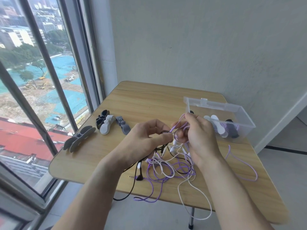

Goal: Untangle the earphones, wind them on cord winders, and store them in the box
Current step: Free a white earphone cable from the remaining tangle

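Head view: my left hand (146, 136) pinches the black cord and my right hand (197, 135) grips purple loops of the tangled purple, white and black earphone cords (167, 170) above the wooden table (141, 100); grey, white and dark plastic cord winders (106, 123) lie at 10 o'clock, the clear plastic box (239, 113) at 2 o'clock.

Cord winders (106, 124) are lying on the table (149, 103) to the left, the box (232, 113) is sitting to the right, and tangled earphones (167, 168) are spreading between them, nearer the front edge.
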Demonstrator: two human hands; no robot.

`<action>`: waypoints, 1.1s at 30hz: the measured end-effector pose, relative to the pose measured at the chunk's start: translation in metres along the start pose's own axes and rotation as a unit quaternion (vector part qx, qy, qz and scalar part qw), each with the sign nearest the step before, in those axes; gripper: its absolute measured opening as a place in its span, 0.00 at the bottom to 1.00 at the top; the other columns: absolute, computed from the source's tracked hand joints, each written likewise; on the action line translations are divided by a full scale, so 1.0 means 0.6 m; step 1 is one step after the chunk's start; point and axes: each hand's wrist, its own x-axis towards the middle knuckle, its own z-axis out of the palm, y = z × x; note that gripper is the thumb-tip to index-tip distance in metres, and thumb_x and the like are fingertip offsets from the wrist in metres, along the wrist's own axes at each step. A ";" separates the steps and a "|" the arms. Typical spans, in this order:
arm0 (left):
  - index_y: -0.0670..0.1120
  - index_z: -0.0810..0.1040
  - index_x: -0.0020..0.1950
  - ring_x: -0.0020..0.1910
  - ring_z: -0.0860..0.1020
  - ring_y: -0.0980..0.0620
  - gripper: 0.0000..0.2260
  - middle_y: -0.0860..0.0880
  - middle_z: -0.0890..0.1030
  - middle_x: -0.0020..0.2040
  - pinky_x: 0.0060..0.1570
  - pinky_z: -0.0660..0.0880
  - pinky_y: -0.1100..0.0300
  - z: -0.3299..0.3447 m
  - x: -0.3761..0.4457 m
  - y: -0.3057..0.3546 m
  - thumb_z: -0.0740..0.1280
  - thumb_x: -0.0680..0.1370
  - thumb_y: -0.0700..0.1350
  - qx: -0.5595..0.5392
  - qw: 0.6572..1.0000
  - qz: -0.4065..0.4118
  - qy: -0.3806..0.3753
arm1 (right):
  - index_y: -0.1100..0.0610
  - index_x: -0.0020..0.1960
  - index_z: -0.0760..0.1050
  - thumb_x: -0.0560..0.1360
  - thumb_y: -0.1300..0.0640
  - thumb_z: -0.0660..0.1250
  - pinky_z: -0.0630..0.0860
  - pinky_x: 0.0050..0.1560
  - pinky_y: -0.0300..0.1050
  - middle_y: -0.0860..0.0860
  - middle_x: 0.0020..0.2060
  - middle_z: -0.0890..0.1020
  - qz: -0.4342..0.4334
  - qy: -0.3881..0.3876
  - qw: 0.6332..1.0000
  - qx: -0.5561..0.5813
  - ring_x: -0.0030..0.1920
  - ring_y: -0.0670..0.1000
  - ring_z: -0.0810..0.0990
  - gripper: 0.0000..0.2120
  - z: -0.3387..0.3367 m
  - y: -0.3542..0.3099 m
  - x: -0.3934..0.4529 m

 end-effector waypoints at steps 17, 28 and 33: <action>0.41 0.69 0.52 0.22 0.59 0.52 0.04 0.41 0.85 0.43 0.19 0.58 0.67 0.002 -0.004 0.001 0.64 0.81 0.37 -0.074 0.996 0.043 -0.003 | 0.62 0.48 0.71 0.83 0.54 0.61 0.69 0.21 0.37 0.56 0.30 0.81 0.203 -0.113 0.962 0.140 0.24 0.49 0.76 0.11 -0.022 -0.016 0.003; 0.42 0.71 0.42 0.23 0.64 0.52 0.10 0.39 0.84 0.42 0.21 0.62 0.66 0.014 -0.003 0.001 0.72 0.72 0.43 -0.066 0.998 -0.005 0.017 | 0.56 0.52 0.77 0.60 0.51 0.79 0.75 0.32 0.44 0.57 0.35 0.82 -0.025 -0.120 0.990 -0.073 0.31 0.52 0.79 0.23 -0.032 -0.002 0.003; 0.42 0.69 0.45 0.20 0.63 0.54 0.10 0.40 0.85 0.44 0.20 0.61 0.66 0.014 0.001 0.003 0.69 0.79 0.42 -0.041 0.998 -0.007 0.053 | 0.59 0.50 0.78 0.70 0.60 0.77 0.76 0.32 0.41 0.59 0.37 0.84 -0.016 -0.125 0.990 -0.063 0.31 0.52 0.79 0.12 -0.041 -0.010 0.006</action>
